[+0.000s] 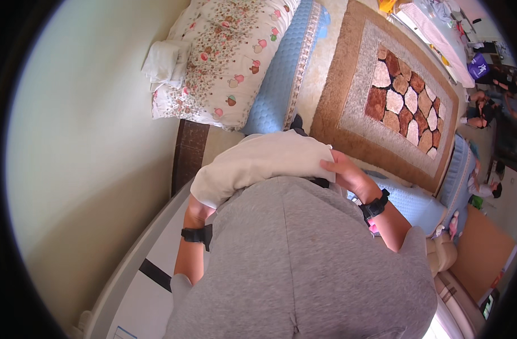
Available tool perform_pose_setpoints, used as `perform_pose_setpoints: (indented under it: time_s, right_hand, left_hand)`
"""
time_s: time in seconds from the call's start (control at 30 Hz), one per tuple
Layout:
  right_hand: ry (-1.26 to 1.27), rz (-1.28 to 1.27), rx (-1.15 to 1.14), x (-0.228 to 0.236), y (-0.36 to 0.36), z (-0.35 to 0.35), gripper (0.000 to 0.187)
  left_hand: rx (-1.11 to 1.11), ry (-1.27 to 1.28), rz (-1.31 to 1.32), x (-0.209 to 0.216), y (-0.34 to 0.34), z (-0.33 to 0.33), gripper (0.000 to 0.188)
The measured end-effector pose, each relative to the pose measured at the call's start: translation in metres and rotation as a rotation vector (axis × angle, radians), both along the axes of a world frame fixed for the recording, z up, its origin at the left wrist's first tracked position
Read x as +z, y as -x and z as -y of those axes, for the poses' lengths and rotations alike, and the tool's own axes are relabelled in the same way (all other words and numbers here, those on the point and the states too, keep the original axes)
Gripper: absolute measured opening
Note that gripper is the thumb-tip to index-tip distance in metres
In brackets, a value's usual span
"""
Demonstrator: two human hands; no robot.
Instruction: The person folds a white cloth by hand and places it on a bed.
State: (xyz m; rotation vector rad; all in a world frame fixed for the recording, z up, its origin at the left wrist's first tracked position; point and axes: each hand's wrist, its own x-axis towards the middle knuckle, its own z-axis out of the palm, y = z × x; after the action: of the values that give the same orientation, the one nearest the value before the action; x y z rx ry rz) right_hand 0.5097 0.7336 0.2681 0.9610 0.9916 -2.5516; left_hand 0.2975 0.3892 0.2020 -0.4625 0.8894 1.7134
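Observation:
A cream-white cloth point(264, 160), bunched and folded, stretches across the front of my body. My right hand point(344, 169) grips its right end, with the thumb lying on top of the fabric. At the other end my left hand point(199, 209) goes under the cloth. Only its wrist side shows and the fingers are hidden. Black bands circle both wrists. The lower part of the cloth is hidden behind my grey top point(286, 243).
Ahead lies a flowered quilt point(224, 62) on a blue quilted mat point(278, 73), with a folded white cloth point(167, 63) on its left edge. A brown rug point(332, 101) spreads to the right. A wall point(94, 124) bounds the left. Other people point(484, 110) are far right.

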Motion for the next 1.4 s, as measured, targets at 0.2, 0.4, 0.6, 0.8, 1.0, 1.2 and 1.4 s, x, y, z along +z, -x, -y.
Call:
perform_pose_setpoints:
  time_s: [0.2,0.4,0.6,0.8,1.0,1.2,1.4]
  right_hand:
    - [-0.121,0.009,0.157,-0.008,-0.01,-0.001,0.069]
    - [-0.079,-0.014,0.03,-0.023,-0.023,0.0,0.067]
    - [-0.035,0.043,-0.137,-0.037,-0.037,-0.002,0.059]
    - [0.013,0.271,-0.025,-0.034,-0.025,-0.012,0.059]
    - [-0.132,0.261,0.151,-0.022,-0.035,-0.002,0.075]
    - [-0.372,0.341,0.271,-0.04,-0.05,-0.001,0.074]
    - [-0.268,0.259,-0.02,-0.057,-0.059,0.0,0.05]
  left_hand:
    - [0.067,0.08,0.035,0.007,-0.002,0.001,0.06]
    - [0.099,-0.026,0.11,0.027,-0.007,0.003,0.063]
    - [-0.263,0.178,-0.399,0.031,-0.001,-0.018,0.063]
    - [-0.231,0.266,-0.248,0.039,-0.004,-0.033,0.052]
    - [-0.22,0.279,-0.081,0.034,-0.008,-0.028,0.048]
    - [-0.209,0.157,-0.075,0.031,-0.019,-0.02,0.05]
    - [-0.231,0.226,-0.17,0.006,-0.022,-0.01,0.049]
